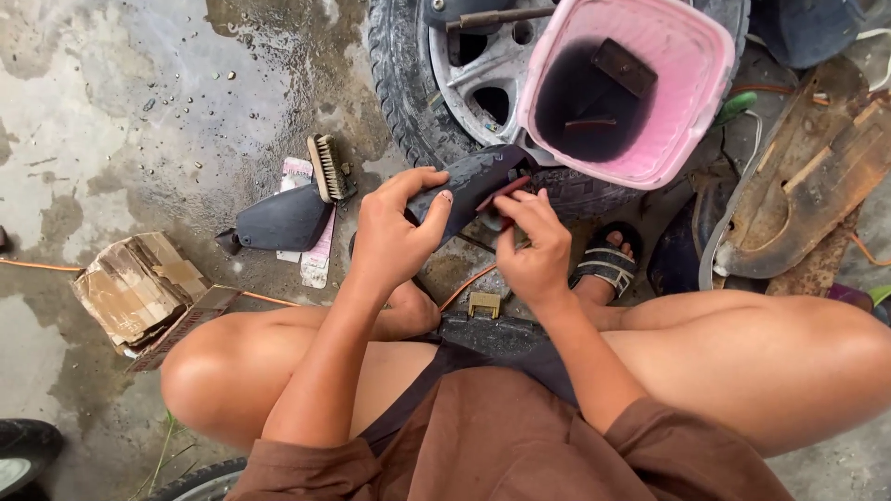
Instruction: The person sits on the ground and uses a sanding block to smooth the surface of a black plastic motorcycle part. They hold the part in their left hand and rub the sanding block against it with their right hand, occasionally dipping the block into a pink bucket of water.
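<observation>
above the knees in the head view, the left hand (394, 232) is clenched around the lower end of a dark rubber strip (473, 181), thumb on top. the right hand (534, 246) pinches a small reddish piece (501, 193) against the strip. below lies wet, stained concrete floor (111, 121), with a tyre (408, 102), pink bucket (687, 83) and brush (327, 167) nearby. the strip's long axis runs from lower left to upper right, toward the bucket.

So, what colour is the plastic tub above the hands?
Pink, with dark liquid inside; the tub shows in the head view.
</observation>
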